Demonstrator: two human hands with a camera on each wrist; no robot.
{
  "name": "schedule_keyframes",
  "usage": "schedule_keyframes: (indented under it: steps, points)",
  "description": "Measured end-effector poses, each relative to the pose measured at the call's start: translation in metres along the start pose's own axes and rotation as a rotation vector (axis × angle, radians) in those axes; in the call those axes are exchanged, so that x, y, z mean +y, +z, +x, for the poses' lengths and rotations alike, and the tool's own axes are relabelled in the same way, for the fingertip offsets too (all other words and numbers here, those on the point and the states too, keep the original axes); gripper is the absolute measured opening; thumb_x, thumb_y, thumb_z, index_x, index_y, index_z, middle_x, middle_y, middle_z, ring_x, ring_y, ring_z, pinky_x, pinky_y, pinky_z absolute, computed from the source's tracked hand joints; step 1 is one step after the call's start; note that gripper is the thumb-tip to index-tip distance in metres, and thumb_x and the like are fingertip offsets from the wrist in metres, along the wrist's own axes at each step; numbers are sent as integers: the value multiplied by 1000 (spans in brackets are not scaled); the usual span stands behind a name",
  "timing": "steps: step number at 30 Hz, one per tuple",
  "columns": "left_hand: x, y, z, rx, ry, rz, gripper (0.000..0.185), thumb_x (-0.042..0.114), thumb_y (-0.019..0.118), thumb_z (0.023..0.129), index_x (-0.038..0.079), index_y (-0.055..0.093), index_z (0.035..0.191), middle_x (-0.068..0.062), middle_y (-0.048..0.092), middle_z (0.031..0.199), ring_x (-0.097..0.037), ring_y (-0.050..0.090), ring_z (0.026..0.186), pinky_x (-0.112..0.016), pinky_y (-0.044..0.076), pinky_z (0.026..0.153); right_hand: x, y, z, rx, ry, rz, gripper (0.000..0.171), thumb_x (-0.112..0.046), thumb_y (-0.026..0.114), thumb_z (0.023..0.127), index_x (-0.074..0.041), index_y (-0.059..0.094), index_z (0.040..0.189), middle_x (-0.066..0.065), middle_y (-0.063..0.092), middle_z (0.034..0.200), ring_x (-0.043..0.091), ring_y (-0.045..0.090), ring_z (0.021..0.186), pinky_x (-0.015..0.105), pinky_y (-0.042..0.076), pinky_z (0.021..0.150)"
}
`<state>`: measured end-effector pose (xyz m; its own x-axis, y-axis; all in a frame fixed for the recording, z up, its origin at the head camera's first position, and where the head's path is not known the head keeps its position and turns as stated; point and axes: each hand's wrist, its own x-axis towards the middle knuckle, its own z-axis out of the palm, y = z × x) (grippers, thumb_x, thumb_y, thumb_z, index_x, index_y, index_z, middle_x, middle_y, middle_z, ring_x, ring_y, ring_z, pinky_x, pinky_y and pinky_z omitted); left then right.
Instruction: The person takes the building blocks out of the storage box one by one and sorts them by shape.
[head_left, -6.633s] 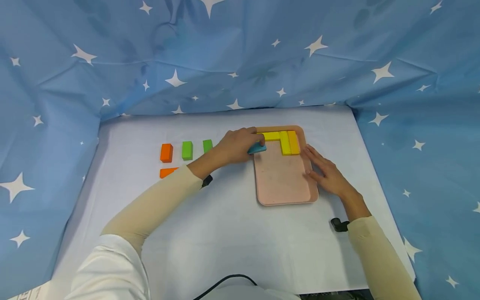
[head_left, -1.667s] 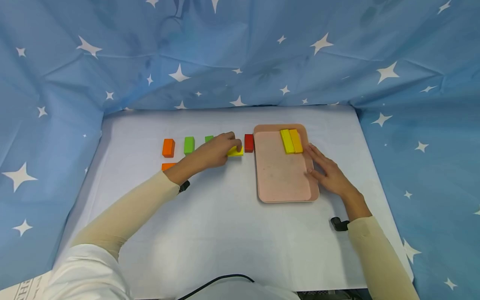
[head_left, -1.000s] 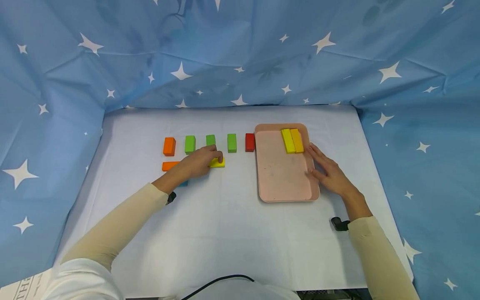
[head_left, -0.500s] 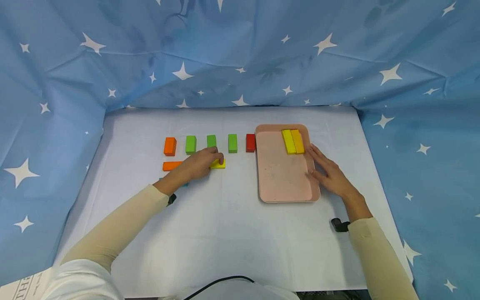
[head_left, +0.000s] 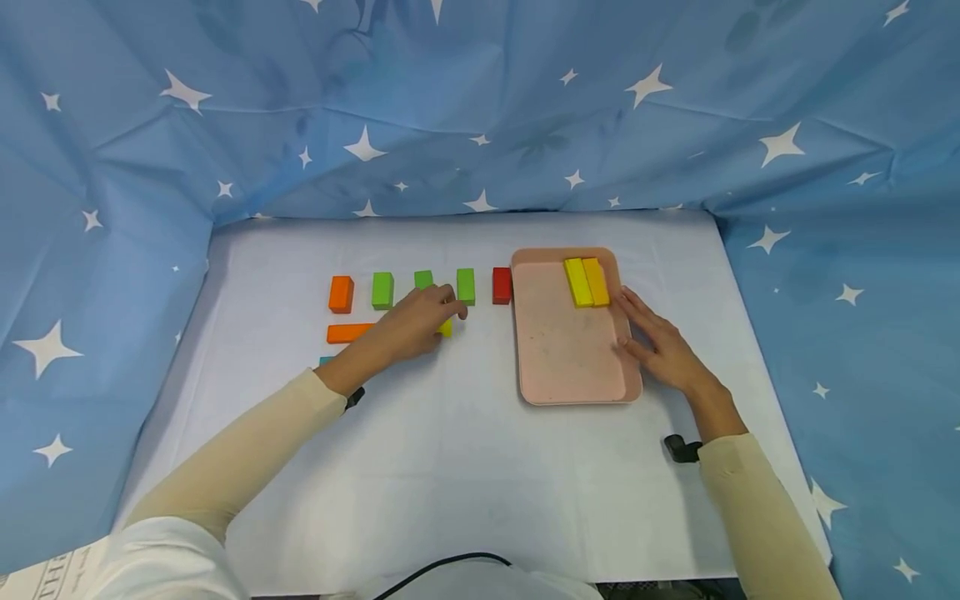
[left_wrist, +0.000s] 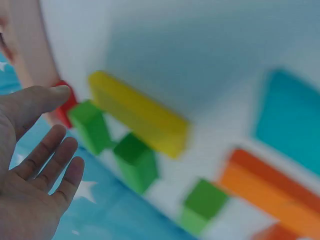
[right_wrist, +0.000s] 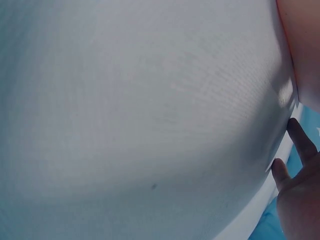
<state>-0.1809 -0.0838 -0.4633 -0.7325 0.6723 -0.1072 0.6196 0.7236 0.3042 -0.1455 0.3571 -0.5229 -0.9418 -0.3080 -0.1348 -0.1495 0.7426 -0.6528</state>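
My left hand (head_left: 416, 321) hangs over the table with its fingers apart and holds nothing. Below it lies a yellow block (left_wrist: 140, 115), mostly hidden by the hand in the head view. Close to my thumb in the left wrist view show a red block (left_wrist: 66, 107) and a green block (left_wrist: 91, 127). With extended fingers my right hand (head_left: 660, 346) rests against the right rim of a pink tray (head_left: 570, 358). Two yellow blocks (head_left: 577, 283) lie side by side in the tray's upper right corner.
Left of the tray, a back row holds the red block, several green blocks (head_left: 382, 291) and an upright orange block (head_left: 341, 294). In front lie another orange block (head_left: 348, 333) and a blue block (left_wrist: 295, 122). A star-patterned blue curtain (head_left: 480, 100) borders the table.
My left hand earlier gripped the blue block at the tray, then carried a yellow block from the tray to the table. It has now released it and shifted right. The right hand stays.
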Motion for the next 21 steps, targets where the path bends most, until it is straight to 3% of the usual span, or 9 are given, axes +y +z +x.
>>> schedule_keyframes:
  steps: [6, 11, 15, 21]
  points:
    - [32, -16, 47, -15, 119, 33, 36, 3, 74, 92, 15, 69, 125, -8, 64, 122, -27, 61, 111, -43, 51, 98, 1, -1, -1, 13, -15, 15, 73, -29, 58, 104, -29, 22, 167, -7, 10, 176, 39, 16, 161, 77, 15, 119]
    - [55, -19, 98, -76, 181, 11, 34, 1, 65, 97, 14, 68, 128, -7, 60, 119, -23, 57, 106, -38, 50, 97, 3, -3, 0, 16, -27, 9, 73, -27, 59, 103, -28, 24, 167, -6, 11, 176, 40, 19, 160, 77, 15, 119]
    - [64, -14, 134, -118, 214, -31, 36, -3, 59, 98, 13, 67, 130, -6, 60, 122, -20, 54, 110, -34, 47, 102, 5, -3, 0, 8, -39, 3, 73, -27, 59, 104, -27, 23, 167, -5, 11, 176, 42, 21, 159, 77, 16, 118]
    - [68, -2, 175, -154, 172, -27, 42, -2, 53, 101, 22, 65, 133, 0, 56, 144, -16, 51, 134, -36, 42, 116, 7, -2, 1, 6, -52, 19, 73, -24, 60, 103, -25, 24, 167, -3, 11, 176, 44, 21, 158, 78, 16, 117]
